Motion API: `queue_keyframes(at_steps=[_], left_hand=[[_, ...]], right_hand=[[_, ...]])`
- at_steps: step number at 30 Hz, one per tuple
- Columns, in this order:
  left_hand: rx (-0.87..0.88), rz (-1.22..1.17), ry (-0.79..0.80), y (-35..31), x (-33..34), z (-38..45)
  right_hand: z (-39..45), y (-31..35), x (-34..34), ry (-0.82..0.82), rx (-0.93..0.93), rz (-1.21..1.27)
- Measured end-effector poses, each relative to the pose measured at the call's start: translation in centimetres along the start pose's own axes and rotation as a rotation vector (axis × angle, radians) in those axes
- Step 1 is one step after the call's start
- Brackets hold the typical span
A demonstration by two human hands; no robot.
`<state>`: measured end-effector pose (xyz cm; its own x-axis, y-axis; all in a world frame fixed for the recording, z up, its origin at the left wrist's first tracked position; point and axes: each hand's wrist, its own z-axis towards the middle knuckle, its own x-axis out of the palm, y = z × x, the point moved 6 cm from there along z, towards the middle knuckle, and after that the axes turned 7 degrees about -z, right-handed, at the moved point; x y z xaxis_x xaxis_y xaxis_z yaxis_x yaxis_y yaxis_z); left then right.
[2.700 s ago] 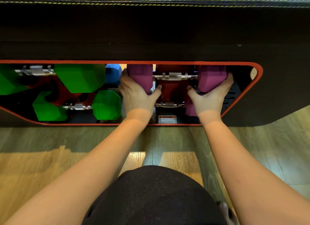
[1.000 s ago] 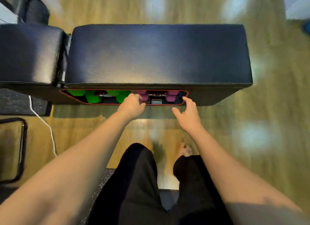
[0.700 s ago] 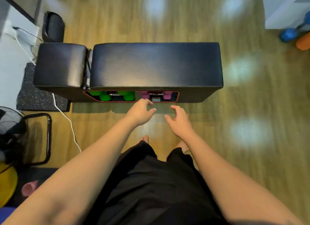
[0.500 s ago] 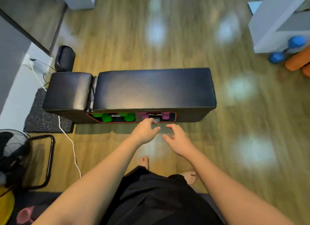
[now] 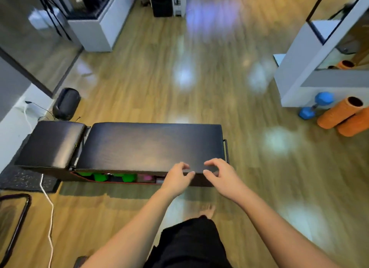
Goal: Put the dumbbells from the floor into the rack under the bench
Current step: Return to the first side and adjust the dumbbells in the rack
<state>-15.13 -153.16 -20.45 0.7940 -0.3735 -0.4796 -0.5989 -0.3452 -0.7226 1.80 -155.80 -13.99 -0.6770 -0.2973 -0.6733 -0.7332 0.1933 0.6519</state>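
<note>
Both hands are empty, fingers loosely curled and apart, closed on nothing. The left hand (image 5: 176,177) and the right hand (image 5: 220,175) hang side by side in the air, seen over the near right edge of the long black padded bench (image 5: 151,146). Half a second ago they were lower in the picture, in front of the red-rimmed rack opening (image 5: 119,178); now they have drawn up and away from it, and the view has pulled back and tilted so that more of the room shows.

In the rack under the bench, the bright green hexagonal dumbbells (image 5: 99,176) lie to the left and the pink hexagonal dumbbell (image 5: 146,177) lies just right of them, partly hidden behind the left wrist. One blue hexagonal dumbbell (image 5: 316,105) is still on the wooden plank floor (image 5: 199,88), well apart to the right, beside the white cabinet base (image 5: 295,78) and touching or nearly touching the orange foam rollers (image 5: 339,113). It has come lower in the view than before. A white cable (image 5: 49,204) trails over the floor at the left, near a black speckled mat (image 5: 24,180). A bare foot (image 5: 207,210) shows below the hands.
</note>
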Motion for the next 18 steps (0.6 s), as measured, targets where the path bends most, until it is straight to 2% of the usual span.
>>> queue_keyframes(at_steps=[4, 10, 13, 18], left_hand=[[-0.001, -0.055, -0.058, -3.8, 3.2, 4.9], [-0.054, -0.113, -0.028, -10.5, 9.4, 11.9], [-0.077, -0.145, -0.062, -13.6, 9.5, 15.4], [-0.153, -0.255, -0.244, -16.5, 6.8, 20.7]], right_hand=[[4.0, -3.6, -5.6, 0.021, -0.042, -0.026], [11.0, -8.2, -12.7, 0.124, -0.007, -0.007], [14.7, -9.4, -15.2, 0.23, -0.045, -0.07], [22.4, -10.0, -17.7, 0.31, -0.113, -0.106]])
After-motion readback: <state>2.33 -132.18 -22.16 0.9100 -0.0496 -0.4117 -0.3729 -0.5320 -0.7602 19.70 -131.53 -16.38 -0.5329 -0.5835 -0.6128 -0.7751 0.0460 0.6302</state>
